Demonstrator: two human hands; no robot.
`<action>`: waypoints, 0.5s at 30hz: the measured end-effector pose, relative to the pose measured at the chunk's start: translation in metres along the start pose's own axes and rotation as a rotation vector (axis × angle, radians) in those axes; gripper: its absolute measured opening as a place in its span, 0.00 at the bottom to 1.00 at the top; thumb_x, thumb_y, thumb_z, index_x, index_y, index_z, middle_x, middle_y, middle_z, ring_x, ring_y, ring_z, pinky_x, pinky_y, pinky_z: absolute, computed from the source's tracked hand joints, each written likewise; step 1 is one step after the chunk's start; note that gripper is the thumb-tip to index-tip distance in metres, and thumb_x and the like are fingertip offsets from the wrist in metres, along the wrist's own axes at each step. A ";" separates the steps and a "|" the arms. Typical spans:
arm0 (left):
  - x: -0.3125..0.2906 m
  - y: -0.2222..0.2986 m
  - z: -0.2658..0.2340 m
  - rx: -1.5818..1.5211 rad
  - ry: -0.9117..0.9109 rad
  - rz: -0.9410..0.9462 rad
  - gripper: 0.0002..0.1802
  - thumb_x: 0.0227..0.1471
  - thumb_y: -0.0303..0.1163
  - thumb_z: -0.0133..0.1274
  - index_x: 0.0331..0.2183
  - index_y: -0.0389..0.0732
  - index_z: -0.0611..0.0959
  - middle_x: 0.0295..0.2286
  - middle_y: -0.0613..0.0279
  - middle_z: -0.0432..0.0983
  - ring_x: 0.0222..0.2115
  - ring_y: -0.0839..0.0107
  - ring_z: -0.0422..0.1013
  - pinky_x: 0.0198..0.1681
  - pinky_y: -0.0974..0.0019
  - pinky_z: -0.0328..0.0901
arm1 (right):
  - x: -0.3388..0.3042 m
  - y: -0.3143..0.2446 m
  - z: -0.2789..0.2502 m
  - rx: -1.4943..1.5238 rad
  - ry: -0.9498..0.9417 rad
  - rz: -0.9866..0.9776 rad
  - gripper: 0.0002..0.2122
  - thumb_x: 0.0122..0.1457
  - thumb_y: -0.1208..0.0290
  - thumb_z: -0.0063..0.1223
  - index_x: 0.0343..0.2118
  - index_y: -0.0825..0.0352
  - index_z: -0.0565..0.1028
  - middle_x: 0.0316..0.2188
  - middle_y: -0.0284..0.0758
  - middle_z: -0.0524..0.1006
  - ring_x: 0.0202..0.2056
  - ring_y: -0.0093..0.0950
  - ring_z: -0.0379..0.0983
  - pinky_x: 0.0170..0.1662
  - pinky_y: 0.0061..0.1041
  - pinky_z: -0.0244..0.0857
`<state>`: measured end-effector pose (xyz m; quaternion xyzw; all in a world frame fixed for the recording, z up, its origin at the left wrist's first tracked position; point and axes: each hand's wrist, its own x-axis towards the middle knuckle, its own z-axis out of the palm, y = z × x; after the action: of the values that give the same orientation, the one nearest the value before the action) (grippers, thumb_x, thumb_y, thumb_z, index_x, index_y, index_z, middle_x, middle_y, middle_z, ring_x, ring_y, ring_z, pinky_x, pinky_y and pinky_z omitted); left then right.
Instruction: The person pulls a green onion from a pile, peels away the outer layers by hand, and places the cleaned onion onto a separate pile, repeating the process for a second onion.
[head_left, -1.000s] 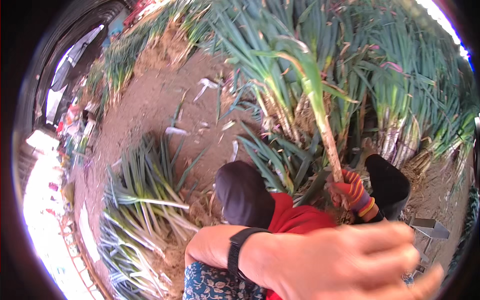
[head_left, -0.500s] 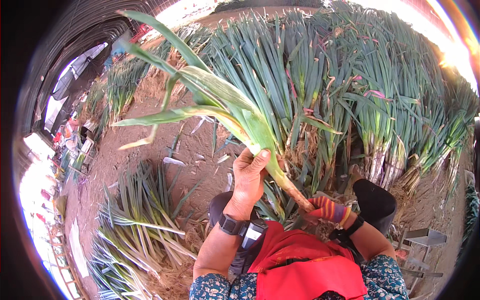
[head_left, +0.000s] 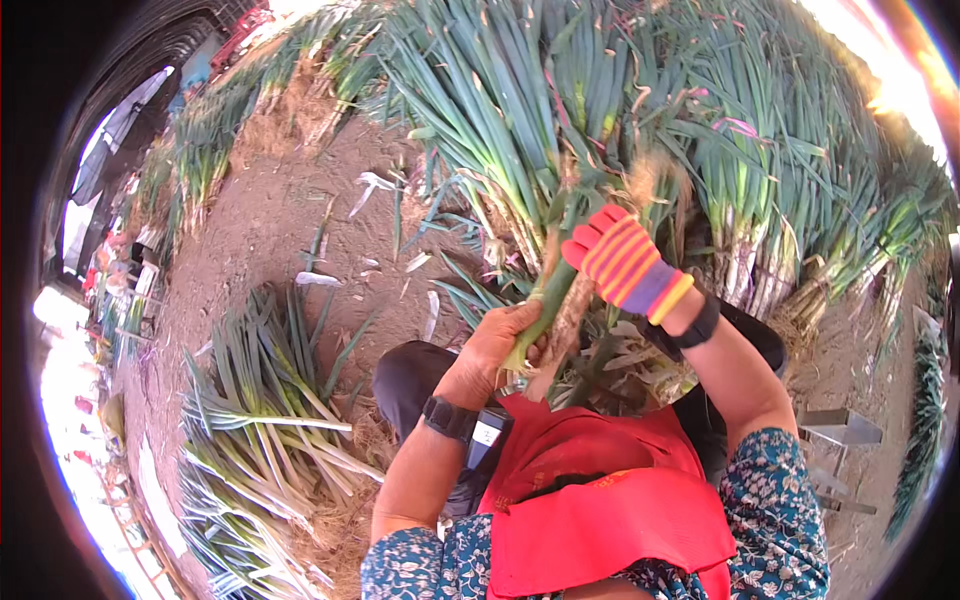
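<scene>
My bare left hand (head_left: pixel 500 350) is closed round the green part of a large green onion (head_left: pixel 550 305), low over my lap. My right hand (head_left: pixel 622 262), in a red, yellow and purple striped glove, is closed just above and to the right, at the same onion. A pale brown strip of outer leaf (head_left: pixel 568 325) slants down from under the gloved fingers toward my lap. Beyond the right hand, a tan, root-like tuft (head_left: pixel 655 180) is smeared by motion. The gloved fingers partly hide what they grip.
Tall bundles of green onions (head_left: pixel 760 180) stand ahead and to the right. A loose pile of onions (head_left: pixel 275 400) lies at the left on the dirt floor (head_left: pixel 270 220), among leaf scraps. Peeled leaves (head_left: pixel 635 360) lie near my knees. A small metal stand (head_left: pixel 842 428) is at the right.
The onion has swung round; its leaves no longer fan out to the upper left. My right hand has moved up and away from my lap, and my left hand slightly lower.
</scene>
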<state>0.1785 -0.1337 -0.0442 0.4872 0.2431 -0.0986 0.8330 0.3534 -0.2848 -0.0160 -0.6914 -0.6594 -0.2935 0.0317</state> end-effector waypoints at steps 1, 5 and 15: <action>0.000 -0.006 -0.007 -0.094 0.029 0.020 0.19 0.54 0.41 0.52 0.32 0.32 0.77 0.20 0.59 0.73 0.16 0.73 0.68 0.18 0.73 0.64 | -0.002 -0.001 0.012 0.083 0.021 -0.001 0.07 0.45 0.68 0.47 0.29 0.59 0.70 0.27 0.33 0.70 0.33 0.33 0.67 0.40 0.35 0.60; -0.007 0.006 -0.006 -0.421 -0.008 0.094 0.18 0.54 0.39 0.51 0.38 0.31 0.74 0.24 0.55 0.75 0.19 0.69 0.72 0.22 0.71 0.69 | -0.038 -0.012 0.042 0.389 -0.026 0.256 0.23 0.35 0.67 0.60 0.40 0.59 0.72 0.35 0.37 0.72 0.41 0.41 0.68 0.48 0.41 0.58; -0.031 0.032 0.006 -0.666 0.053 0.247 0.16 0.54 0.35 0.52 0.40 0.34 0.74 0.29 0.54 0.75 0.26 0.65 0.73 0.31 0.64 0.71 | -0.013 -0.063 0.091 1.037 -0.097 0.444 0.26 0.40 0.60 0.62 0.46 0.58 0.71 0.40 0.40 0.73 0.46 0.41 0.67 0.53 0.41 0.56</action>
<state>0.1665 -0.1251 -0.0017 0.2171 0.2227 0.1000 0.9451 0.3282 -0.2492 -0.1184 -0.7202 -0.5568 0.1144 0.3978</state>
